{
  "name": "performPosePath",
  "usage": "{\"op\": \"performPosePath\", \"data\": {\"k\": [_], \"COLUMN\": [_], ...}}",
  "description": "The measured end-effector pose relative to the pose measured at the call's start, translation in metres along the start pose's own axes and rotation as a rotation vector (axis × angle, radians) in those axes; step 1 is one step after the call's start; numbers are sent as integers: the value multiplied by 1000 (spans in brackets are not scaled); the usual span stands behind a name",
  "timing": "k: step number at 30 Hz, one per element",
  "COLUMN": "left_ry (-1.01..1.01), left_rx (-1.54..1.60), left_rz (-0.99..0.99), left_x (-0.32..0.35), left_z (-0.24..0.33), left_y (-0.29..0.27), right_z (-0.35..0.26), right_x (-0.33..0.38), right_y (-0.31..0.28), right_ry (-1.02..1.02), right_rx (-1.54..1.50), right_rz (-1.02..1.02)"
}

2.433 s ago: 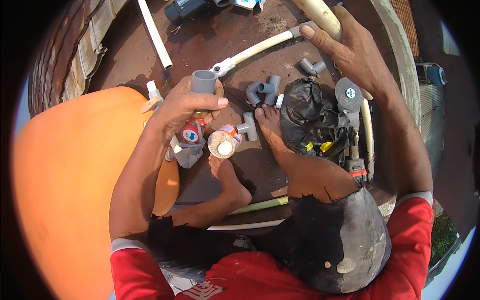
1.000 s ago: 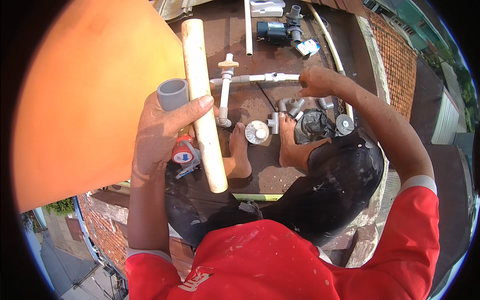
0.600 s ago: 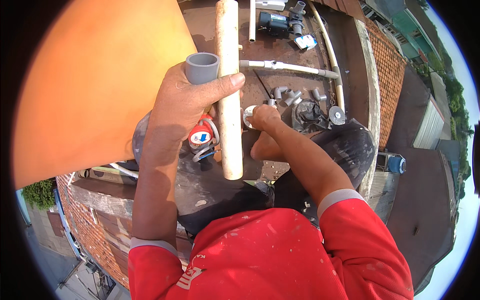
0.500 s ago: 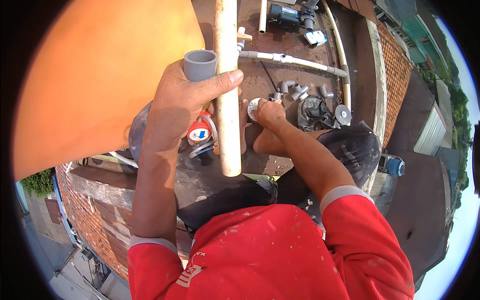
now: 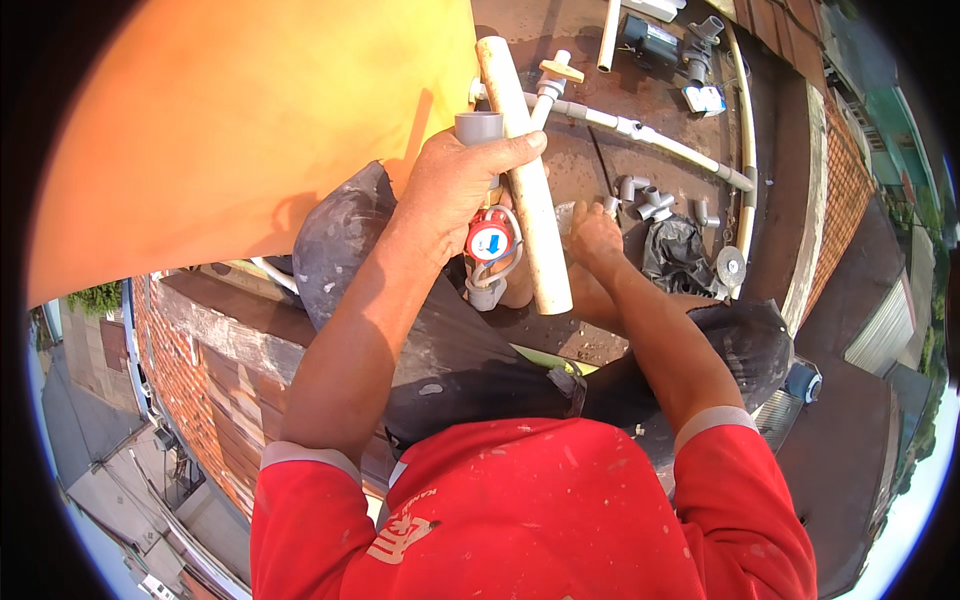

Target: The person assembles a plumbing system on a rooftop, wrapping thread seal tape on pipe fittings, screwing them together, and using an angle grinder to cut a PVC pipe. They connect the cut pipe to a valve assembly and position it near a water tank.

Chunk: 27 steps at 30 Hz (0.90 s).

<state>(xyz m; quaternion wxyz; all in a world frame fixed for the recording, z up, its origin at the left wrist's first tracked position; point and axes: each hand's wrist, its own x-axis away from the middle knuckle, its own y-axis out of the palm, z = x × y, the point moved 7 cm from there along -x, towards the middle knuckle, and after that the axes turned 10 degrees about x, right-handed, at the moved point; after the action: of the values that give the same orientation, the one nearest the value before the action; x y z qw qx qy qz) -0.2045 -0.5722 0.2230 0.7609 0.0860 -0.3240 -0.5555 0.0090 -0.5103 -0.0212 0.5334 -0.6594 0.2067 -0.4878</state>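
Observation:
My left hand (image 5: 450,190) is closed around a dirty white plastic pipe (image 5: 543,235), its thumb across it. The same hand grips a grey pipe socket (image 5: 479,126), open end up. Below that hangs a round red-rimmed device (image 5: 489,242) with a blue arrow and a looped grey cable (image 5: 513,255); the fingers mostly hide how it joins the socket. My right hand (image 5: 597,238) reaches down to the floor between my legs, fingers bent at a small whitish object (image 5: 565,217), too unclear to name. Grey pipe fittings (image 5: 652,203) lie just beyond it.
An orange wall (image 5: 250,140) rises at my left. Ahead, a white pipeline (image 5: 690,158) with a tan-handled valve (image 5: 560,72) crosses the floor. A black pump (image 5: 652,42) stands farther back. A black plastic bag (image 5: 675,255) and a grinding disc (image 5: 731,265) lie to the right.
The view has shifted, and the pipe in my left hand now leans, top to the left. More of the red-rimmed device shows. My right hand stays low near the floor.

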Motion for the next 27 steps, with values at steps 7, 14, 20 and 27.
{"op": "performPosePath", "data": {"k": [7, 14, 20, 27], "left_ry": [-101, -67, -80, -73], "left_rx": [118, 62, -60, -111], "left_rz": [37, 64, -4, -40], "left_x": [5, 6, 4, -1], "left_z": [-1, -1, -8, -18], "left_y": [3, -2, -4, 12], "right_z": [7, 35, 83, 126], "right_x": [4, 4, -7, -22], "right_y": [-5, -24, -9, 50], "right_ry": [-118, -72, 142, -59], "right_rx": [38, -272, -563, -87], "right_rz": [-7, 78, 30, 181]}}
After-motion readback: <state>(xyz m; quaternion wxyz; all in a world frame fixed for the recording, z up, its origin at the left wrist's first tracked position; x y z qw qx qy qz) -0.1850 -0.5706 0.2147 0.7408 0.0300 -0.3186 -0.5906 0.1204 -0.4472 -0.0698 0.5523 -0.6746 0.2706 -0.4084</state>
